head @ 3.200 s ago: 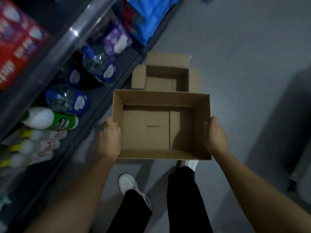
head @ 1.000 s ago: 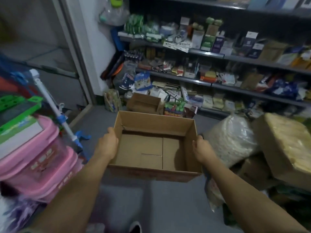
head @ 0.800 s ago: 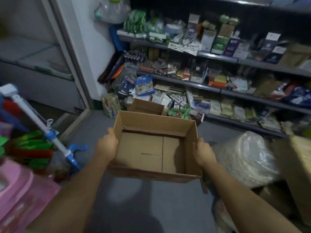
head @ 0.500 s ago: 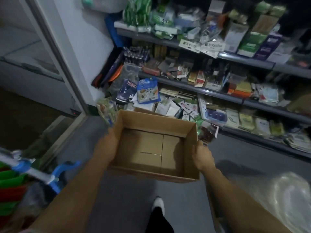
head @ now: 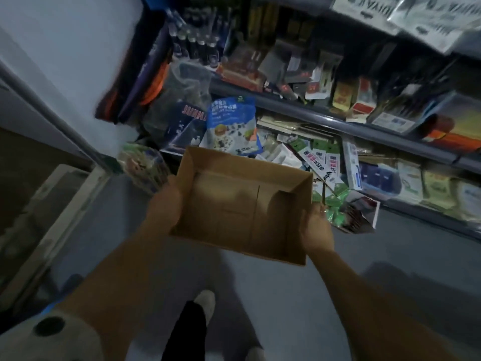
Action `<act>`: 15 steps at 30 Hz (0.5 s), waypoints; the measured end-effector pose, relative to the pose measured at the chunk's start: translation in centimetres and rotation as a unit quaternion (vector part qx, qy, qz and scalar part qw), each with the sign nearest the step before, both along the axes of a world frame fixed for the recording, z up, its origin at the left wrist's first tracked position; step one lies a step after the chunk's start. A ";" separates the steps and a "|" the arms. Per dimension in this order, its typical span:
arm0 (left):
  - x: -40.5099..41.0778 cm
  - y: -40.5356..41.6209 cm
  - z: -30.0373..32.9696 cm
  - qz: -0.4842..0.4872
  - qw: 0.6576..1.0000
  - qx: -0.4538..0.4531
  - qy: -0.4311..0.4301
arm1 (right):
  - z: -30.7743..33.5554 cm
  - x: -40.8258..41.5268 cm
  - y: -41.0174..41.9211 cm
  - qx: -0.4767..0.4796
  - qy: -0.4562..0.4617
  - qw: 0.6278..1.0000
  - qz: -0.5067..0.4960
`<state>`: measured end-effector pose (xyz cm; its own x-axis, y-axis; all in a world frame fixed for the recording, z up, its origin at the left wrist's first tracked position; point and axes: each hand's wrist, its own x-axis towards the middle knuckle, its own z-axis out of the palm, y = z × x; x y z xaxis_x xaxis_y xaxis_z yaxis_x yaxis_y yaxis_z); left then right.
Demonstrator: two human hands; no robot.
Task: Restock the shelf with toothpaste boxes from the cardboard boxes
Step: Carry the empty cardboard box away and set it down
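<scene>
An open brown cardboard box (head: 235, 209) with nothing inside hangs in front of me, above the grey floor. My left hand (head: 164, 204) grips its left wall and my right hand (head: 316, 230) grips its right wall. The box tilts a little, with its right near corner lowest. Beyond it runs a low grey shelf (head: 346, 126) crammed with packets and small cartons. No toothpaste box can be made out in this blurred view.
A blue snack bag (head: 231, 126) and a dark bag (head: 182, 121) lean at the shelf's foot. Green packets (head: 330, 201) spill on the floor to the right of the box. A white wall (head: 65, 61) and a doorway edge stand at the left.
I have turned away from the bottle aisle and carried the box to this cluttered shelf. The view has moved closer and lower. Both hands keep their hold.
</scene>
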<state>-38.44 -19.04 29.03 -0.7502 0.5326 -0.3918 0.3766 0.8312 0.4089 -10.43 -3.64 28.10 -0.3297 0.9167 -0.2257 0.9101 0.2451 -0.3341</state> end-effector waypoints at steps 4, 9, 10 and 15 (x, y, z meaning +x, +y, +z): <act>-4.6 4.4 -6.5 -0.023 1.000 -0.012 -0.015 | -6.4 -3.8 3.4 -0.009 -0.014 1.000 -0.025; -6.6 7.5 -11.1 -0.034 0.998 -0.044 -0.038 | -10.8 -6.6 5.3 -0.055 -0.022 0.996 -0.069; -6.9 7.7 -11.6 -0.040 0.997 -0.058 -0.036 | -11.4 -6.8 5.3 -0.060 -0.024 0.995 -0.071; -7.7 8.3 -13.2 -0.086 0.994 -0.056 -0.025 | -13.5 -7.5 5.5 -0.075 -0.043 0.992 -0.089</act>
<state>-46.16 -10.76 15.82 -0.6299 0.6017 -0.4911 0.4985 0.7981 0.3384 -17.97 1.88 14.63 -0.1386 0.9127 -0.3845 0.9610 0.0302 -0.2748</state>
